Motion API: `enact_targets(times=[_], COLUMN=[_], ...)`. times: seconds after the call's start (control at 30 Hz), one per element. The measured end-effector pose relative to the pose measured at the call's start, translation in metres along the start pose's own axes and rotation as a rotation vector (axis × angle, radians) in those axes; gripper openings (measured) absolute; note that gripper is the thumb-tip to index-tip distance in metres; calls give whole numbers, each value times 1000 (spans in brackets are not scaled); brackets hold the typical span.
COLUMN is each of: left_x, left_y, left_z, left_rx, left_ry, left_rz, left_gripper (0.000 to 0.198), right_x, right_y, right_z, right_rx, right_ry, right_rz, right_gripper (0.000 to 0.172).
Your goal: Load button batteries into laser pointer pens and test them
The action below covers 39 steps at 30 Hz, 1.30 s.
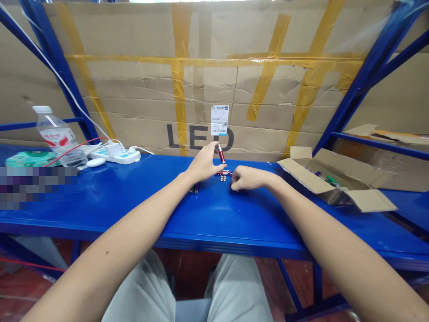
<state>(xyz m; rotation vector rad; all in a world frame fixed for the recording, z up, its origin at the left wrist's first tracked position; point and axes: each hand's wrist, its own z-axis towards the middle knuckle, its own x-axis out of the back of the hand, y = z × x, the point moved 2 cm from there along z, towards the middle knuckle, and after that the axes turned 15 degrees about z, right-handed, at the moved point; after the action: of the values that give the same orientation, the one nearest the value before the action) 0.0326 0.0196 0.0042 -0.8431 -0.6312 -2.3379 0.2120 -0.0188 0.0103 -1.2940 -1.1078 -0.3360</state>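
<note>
My left hand (204, 162) pinches a small red metal tube (221, 155) with silver ends, like a penlight, held tilted above the blue tabletop. Below it another red tube (222, 172) lies on the surface. Several small silver button-like pieces (223, 178) sit just in front of that one. My right hand (246, 178) is closed low over the tabletop, to the right of these pieces. Its fingers are curled, and what they hold, if anything, is hidden. Several dark tubes (196, 188) with shiny ends lie under my left wrist, partly covered.
An open cardboard box (335, 174) with small coloured items stands at the right. On the left are a plastic bottle (58, 134), a power strip (122, 155) with cables and a green pack (30, 158). A large taped carton (140, 98) closes off the back.
</note>
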Motion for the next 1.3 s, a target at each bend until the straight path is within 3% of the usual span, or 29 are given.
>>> enact_targets(times=[0.13,0.23,0.3,0.4,0.5,0.6,0.73,0.8,0.9,1.0,1.1,1.3], left_x=[-1,1,3,3,-1,-2,6,12,21,20,15,4], left_y=[3,3,3,4,10,18,19,13,2,-8,-17,-28], left_z=[3,9,12,13,9,9,13,14,14,11,7,4], left_rx=[188,527,705,797,828,792,692,609,446,414,463,475], left_ry=[17,-4,-12,-61,-191,-224,-155,-143,-110,-259,-413,-544], left_rz=[-250,-659,-907,-1087,-1095,-1041,-837,-540,80,391,473,522], left_gripper=[64,63,59,46,35,30,16,12,12,8,10,20], right_x=[0,2,1,-4,-12,-14,-3,0,2,1,-1,-4], right_y=[-1,4,7,10,10,10,7,6,9,12,15,11], right_z=[4,9,12,17,19,19,17,17,16,16,17,17], right_rx=[60,14,19,44,-22,-106,-17,35,37,6,-15,27], right_ry=[115,202,268,322,268,256,437,489,510,492,469,462], right_rz=[195,551,796,1032,986,725,334,214,127,81,62,59], right_gripper=[19,6,6,13,15,15,14,14,13,14,13,14])
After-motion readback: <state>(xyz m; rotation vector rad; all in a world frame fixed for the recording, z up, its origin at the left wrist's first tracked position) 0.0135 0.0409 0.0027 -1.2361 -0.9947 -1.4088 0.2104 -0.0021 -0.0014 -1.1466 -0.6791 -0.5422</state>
